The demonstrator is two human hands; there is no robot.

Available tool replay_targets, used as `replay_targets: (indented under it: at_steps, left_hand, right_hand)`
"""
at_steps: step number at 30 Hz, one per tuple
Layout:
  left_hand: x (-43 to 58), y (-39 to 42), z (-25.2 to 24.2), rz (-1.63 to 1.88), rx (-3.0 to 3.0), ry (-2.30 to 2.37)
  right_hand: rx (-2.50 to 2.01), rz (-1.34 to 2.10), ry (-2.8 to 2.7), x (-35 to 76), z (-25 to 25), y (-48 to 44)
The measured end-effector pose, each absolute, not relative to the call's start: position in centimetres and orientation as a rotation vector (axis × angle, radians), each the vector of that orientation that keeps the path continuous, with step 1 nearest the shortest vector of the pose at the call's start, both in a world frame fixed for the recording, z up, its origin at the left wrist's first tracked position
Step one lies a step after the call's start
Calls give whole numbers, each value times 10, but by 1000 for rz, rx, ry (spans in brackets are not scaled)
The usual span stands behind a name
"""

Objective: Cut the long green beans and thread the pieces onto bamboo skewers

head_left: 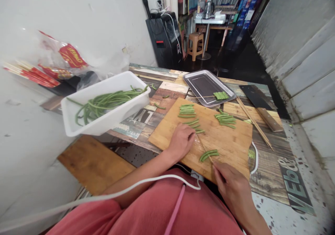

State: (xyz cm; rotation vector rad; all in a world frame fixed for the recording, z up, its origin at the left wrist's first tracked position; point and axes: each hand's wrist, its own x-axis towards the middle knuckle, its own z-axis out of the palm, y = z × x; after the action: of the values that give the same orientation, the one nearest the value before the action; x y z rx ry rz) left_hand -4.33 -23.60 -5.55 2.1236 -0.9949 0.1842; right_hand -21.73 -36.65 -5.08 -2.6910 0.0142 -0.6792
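My right hand (231,181) is closed around the lower end of a thin bamboo skewer (202,143). Cut green bean pieces (208,154) are threaded crosswise on that skewer, just ahead of the fingers. At the skewer's far tip, my left hand (183,139) pinches a green bean piece (200,131); its fingertips are partly hidden. Beneath both hands lies a wooden cutting board (180,161). Further bean pieces rest on it in rows, one bunch (187,110) beyond my left hand and another bunch (225,119) to the right.
Left stands a white plastic tub (110,123) of long green beans (104,104). Behind the board, a metal tray (201,85) holds a skewered bean bunch (220,95). Loose skewers (255,125) and a cleaver (261,106) lie right. A white cable (117,189) crosses before my body.
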Motion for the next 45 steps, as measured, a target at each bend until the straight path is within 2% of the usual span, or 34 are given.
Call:
replay_targets:
  at_steps: [17,45]
  left_hand:
    - [-41,-236,-51,162,2114,-1091]
    - [-41,-237,-52,187,2108,-1147]
  right_hand:
    - [-2688,-662,18,-216,-51,-368]
    - [-2695,-448,31,-205,-47,-365]
